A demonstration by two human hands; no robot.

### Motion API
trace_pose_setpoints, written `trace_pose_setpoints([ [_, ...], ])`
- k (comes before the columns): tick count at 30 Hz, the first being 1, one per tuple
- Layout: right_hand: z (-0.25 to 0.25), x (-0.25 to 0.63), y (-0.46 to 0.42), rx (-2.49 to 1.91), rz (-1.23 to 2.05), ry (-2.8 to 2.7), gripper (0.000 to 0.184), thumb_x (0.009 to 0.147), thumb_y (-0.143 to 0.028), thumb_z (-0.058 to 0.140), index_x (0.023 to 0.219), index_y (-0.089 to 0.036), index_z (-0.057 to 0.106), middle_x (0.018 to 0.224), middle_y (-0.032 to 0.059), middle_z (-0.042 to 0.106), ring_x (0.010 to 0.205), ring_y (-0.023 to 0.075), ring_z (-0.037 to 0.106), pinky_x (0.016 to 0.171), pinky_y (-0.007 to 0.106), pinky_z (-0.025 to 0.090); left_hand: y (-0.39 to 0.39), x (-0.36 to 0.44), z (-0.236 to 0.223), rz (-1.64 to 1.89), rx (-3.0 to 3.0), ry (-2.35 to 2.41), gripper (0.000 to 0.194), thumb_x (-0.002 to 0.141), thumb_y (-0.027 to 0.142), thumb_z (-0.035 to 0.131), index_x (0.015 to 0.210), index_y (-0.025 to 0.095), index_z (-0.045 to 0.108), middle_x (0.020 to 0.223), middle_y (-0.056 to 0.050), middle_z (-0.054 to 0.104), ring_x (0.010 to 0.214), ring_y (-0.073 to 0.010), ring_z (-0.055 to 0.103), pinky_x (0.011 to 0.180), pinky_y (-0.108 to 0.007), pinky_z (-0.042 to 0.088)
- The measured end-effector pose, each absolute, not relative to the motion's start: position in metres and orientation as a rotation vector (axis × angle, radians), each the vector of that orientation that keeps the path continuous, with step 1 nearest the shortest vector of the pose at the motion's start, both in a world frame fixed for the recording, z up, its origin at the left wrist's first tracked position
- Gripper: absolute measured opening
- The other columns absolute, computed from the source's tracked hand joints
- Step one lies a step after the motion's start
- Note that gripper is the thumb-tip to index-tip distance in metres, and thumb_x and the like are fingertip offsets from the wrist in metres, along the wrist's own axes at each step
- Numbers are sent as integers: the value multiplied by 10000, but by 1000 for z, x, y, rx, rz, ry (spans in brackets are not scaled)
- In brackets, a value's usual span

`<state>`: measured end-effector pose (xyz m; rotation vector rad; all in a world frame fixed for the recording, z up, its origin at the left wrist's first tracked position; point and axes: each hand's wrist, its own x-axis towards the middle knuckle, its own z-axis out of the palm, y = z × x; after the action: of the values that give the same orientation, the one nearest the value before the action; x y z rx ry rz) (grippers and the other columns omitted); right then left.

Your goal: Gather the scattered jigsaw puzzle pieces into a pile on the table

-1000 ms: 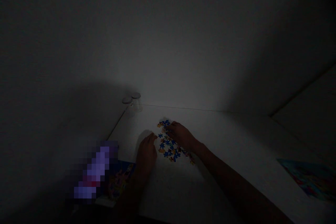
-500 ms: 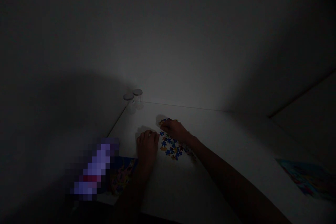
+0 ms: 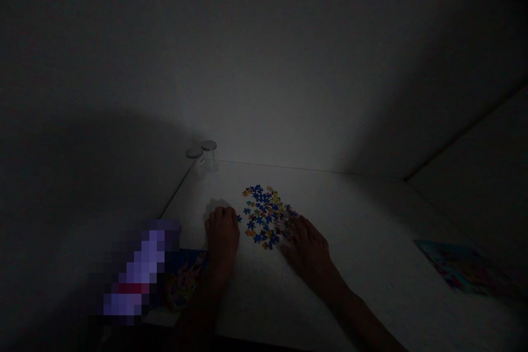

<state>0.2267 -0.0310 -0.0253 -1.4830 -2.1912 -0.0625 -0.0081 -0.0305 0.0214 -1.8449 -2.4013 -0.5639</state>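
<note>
Many small jigsaw puzzle pieces (image 3: 264,223), mostly blue with some yellow, orange and pink, lie in a loose patch on the white table (image 3: 259,291). Left of the patch rests my left hand (image 3: 223,236), its fingers curled down; whatever they may hold is hidden. One blue piece (image 3: 239,219) shows right beside that hand's edge. My right hand (image 3: 309,245) is at the right side of the patch, palm down. Its thumb stands apart and its fingertips reach the pinkish pieces there. Dim light blurs the finer detail.
Two clear jars with silvery lids (image 3: 209,146) stand at the back left corner by the wall. A colourful printed picture (image 3: 185,278) lies beside my left forearm, next to a blurred-out purple thing (image 3: 142,264). Another colourful sheet (image 3: 466,267) lies far right.
My right hand has come back from the far end of the pieces to their near right side, its fingers spreading. The left hand has stayed nearly in place. The view has shifted slightly.
</note>
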Motion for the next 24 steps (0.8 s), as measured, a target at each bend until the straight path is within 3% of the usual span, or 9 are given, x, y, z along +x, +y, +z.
trace_pose_setpoints([
  [3,-41,245,-66,-1596,-225,-2170,816,926,-627,359,1537,-143,116,1515,191,331,1411,333,270,1123,546,244,-40,-7,20,-536,-1953,-2349,301,952,206,372,1107,171,627,1118,-108,612,1029,-267,548,881,-397,427],
  [5,-44,246,-72,-1662,-253,-2156,881,914,-669,328,1541,-119,44,1522,209,310,1423,335,247,1137,538,215,-47,-7,15,-504,-2020,-2294,339,949,196,369,1207,157,586,1215,-124,589,1112,-273,530,943,-402,417],
  [7,-43,243,-67,-1714,-227,-2158,902,906,-699,284,1539,-105,38,1522,216,307,1431,338,224,1146,536,186,-52,-9,8,-470,-2051,-2234,391,964,246,350,1294,136,529,1320,-158,535,1201,-295,497,995,-425,400],
  [10,-38,238,-51,-1761,-119,-2177,901,904,-714,226,1538,-94,66,1532,213,287,1443,339,183,1156,544,126,-49,-13,1,-405,-2146,-2134,553,951,453,395,1395,125,424,1463,-217,392,1341,-353,383,1066,-501,339],
  [14,-31,232,-36,-1739,39,-2193,976,862,-762,265,1538,-94,44,1573,212,159,1461,345,87,1159,537,97,-20,-12,8,-318,-2349,-2055,780,867,656,428,1449,143,350,1552,-243,208,1427,-412,198,1105,-595,225],
  [17,-27,218,-32,-1718,85,-2170,1111,773,-836,352,1538,-96,31,1582,226,71,1455,390,-1,1142,585,66,14,-4,21,-331,-2440,-2019,697,913,617,350,1461,186,340,1573,-206,173,1441,-401,144,1114,-617,168],
  [21,-22,195,-28,-1746,118,-2158,1211,697,-890,379,1532,-63,90,1574,254,62,1442,434,-23,1123,620,27,54,5,29,-315,-2566,-1901,564,936,579,335,1427,307,395,1561,-98,283,1433,-318,242,1138,-560,167],
  [24,-18,187,-20,-1770,144,-2184,1215,686,-903,362,1529,-59,126,1573,251,77,1440,439,-20,1115,629,16,68,4,25,-276,-2649,-1842,543,927,610,328,1400,362,425,1535,-63,347,1420,-307,279,1128,-553,195],
])
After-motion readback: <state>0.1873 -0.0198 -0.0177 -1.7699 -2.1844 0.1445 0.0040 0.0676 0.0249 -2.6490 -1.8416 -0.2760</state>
